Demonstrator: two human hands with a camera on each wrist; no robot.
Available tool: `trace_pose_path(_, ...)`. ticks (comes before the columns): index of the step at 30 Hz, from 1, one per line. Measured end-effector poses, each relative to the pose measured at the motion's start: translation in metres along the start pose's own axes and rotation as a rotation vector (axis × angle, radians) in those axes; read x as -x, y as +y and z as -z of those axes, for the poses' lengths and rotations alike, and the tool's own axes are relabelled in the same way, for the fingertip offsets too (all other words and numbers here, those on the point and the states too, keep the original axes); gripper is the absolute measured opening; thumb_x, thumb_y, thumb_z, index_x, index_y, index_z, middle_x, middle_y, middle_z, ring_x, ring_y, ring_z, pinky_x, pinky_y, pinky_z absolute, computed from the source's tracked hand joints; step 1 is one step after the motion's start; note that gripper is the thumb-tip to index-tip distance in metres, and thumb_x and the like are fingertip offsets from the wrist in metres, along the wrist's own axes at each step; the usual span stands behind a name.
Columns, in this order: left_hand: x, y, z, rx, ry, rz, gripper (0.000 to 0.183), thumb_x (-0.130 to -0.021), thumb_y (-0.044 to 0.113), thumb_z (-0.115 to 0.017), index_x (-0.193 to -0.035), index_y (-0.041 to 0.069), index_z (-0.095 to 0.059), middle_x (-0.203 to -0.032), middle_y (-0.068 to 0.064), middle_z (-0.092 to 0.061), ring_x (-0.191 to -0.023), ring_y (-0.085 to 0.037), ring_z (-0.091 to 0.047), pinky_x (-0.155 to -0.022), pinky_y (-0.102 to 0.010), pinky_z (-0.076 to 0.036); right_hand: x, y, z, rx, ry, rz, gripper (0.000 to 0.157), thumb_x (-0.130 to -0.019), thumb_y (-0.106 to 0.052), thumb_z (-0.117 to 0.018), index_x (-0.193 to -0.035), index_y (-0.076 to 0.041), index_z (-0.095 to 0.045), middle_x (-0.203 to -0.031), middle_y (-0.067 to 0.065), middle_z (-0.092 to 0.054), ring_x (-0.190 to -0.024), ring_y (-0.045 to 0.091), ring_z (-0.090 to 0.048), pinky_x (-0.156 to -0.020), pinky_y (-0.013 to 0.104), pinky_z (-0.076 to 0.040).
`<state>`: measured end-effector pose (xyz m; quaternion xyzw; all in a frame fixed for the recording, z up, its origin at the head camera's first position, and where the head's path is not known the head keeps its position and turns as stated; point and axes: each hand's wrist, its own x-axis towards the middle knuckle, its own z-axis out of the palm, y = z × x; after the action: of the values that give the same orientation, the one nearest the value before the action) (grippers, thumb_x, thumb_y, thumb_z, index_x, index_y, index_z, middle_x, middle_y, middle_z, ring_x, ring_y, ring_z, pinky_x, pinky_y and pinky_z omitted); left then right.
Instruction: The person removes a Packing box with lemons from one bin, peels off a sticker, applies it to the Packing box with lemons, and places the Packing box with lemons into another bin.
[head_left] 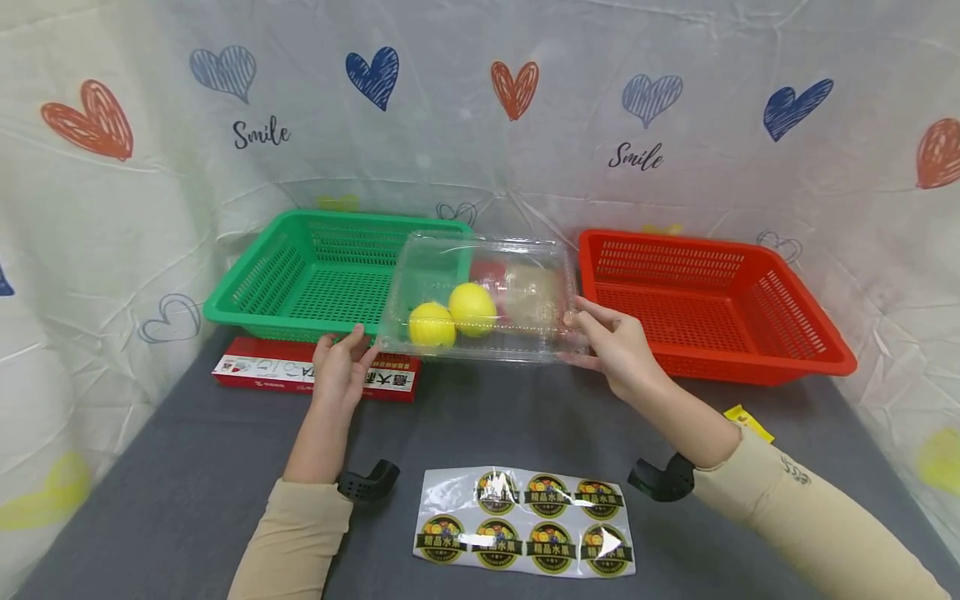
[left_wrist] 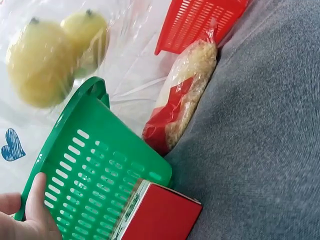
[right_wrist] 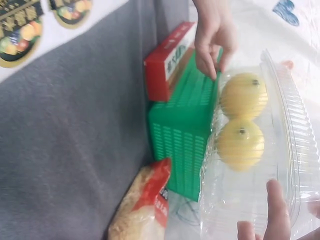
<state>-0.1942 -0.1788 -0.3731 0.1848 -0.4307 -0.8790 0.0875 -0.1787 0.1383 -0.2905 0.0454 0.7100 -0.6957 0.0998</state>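
A clear plastic clamshell container point(head_left: 517, 346) is held up level with the baskets' front edges, its lid down. Two yellow round fruits point(head_left: 432, 325) lie side by side at its left end; the right wrist view shows their dark stem ends through the plastic point(right_wrist: 243, 95). My left hand point(head_left: 341, 367) pinches the container's front left corner. At the right end, my right hand point(head_left: 618, 342) grips the container with thumb and fingers. Through the clear plastic shows a bag of pale food with a red label point(left_wrist: 182, 95), standing on the table behind.
A green basket point(head_left: 247, 312) stands at back left, a red basket point(head_left: 750, 362) at back right. In front of the green one lies a red box point(head_left: 262, 367). A sheet of round stickers point(head_left: 525, 521) lies near the front, a small yellow packet point(head_left: 750, 423) at right.
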Motion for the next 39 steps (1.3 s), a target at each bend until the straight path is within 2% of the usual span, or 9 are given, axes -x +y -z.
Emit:
trace_pose_path(4,0.0,0.001,0.0,-0.007,-0.008,-0.002,0.012,-0.094,0.008,-0.047,-0.095,0.008,-0.035,-0.112,-0.009,-0.039,-0.108,-0.019,-0.047,-0.086,-0.028,-0.048,0.009,0.003,0.007,-0.018,-0.02,-0.01,0.056,-0.092,-0.016,-0.054,-0.142,-0.008,-0.031,-0.142,0.014,-0.033,-0.117,0.031,-0.047,-0.077,0.035,-0.051)
trace_pose_path(6,0.0,0.001,0.001,-0.007,-0.013,-0.005,0.014,-0.094,0.008,-0.048,-0.093,0.008,-0.034,-0.108,-0.008,-0.039,-0.103,-0.018,-0.048,-0.088,-0.029,-0.047,0.014,0.004,0.01,-0.02,-0.026,-0.01,0.057,-0.092,-0.016,-0.054,-0.143,-0.007,-0.029,-0.143,0.014,-0.032,-0.117,0.03,-0.047,-0.077,0.035,-0.051)
trace_pose_path(10,0.0,0.001,0.0,0.01,-0.025,-0.009,0.015,-0.094,0.008,-0.047,-0.091,0.007,-0.032,-0.103,-0.007,-0.037,-0.095,-0.016,-0.048,-0.09,-0.031,-0.045,0.021,0.007,0.016,-0.019,-0.033,-0.006,0.058,-0.092,-0.016,-0.053,-0.143,-0.007,-0.028,-0.142,0.016,-0.033,-0.107,0.021,-0.054,-0.078,0.034,-0.051)
trace_pose_path(16,0.0,0.001,0.001,0.014,-0.022,-0.009,0.016,-0.094,0.008,-0.047,-0.089,0.008,-0.031,-0.102,-0.007,-0.037,-0.093,-0.016,-0.049,-0.088,-0.03,-0.047,0.032,0.012,0.024,-0.015,-0.035,0.006,0.057,-0.093,-0.016,-0.051,-0.143,-0.006,-0.027,-0.141,0.02,-0.033,-0.095,0.01,-0.059,-0.077,0.034,-0.051)
trace_pose_path(25,-0.001,0.0,0.001,0.031,-0.02,-0.001,0.015,-0.093,0.008,-0.048,-0.093,0.007,-0.033,-0.101,-0.008,-0.039,-0.089,-0.015,-0.05,-0.087,-0.03,-0.047,0.043,0.021,0.034,0.023,-0.015,0.006,0.059,-0.093,-0.02,-0.053,-0.143,-0.004,-0.027,-0.138,0.022,-0.036,-0.094,0.009,-0.059,-0.077,0.036,-0.052)
trace_pose_path(32,0.0,0.0,0.001,0.025,-0.029,-0.004,0.015,-0.094,0.009,-0.048,-0.093,0.007,-0.033,-0.1,-0.008,-0.039,-0.089,-0.015,-0.05,-0.088,-0.03,-0.047,0.054,0.026,0.043,0.058,0.002,0.002,0.059,-0.093,-0.023,-0.054,-0.143,-0.005,-0.028,-0.134,0.018,-0.043,-0.093,0.009,-0.058,-0.077,0.036,-0.052)
trace_pose_path(39,0.0,0.0,0.001,0.026,-0.027,-0.003,0.015,-0.093,0.009,-0.048,-0.092,0.009,-0.034,-0.098,-0.008,-0.04,-0.089,-0.015,-0.049,-0.088,-0.03,-0.047,0.064,0.037,0.051,0.085,-0.003,0.014,0.058,-0.094,-0.022,-0.052,-0.143,-0.005,-0.028,-0.136,0.021,-0.039,-0.096,0.009,-0.056,-0.076,0.036,-0.052)
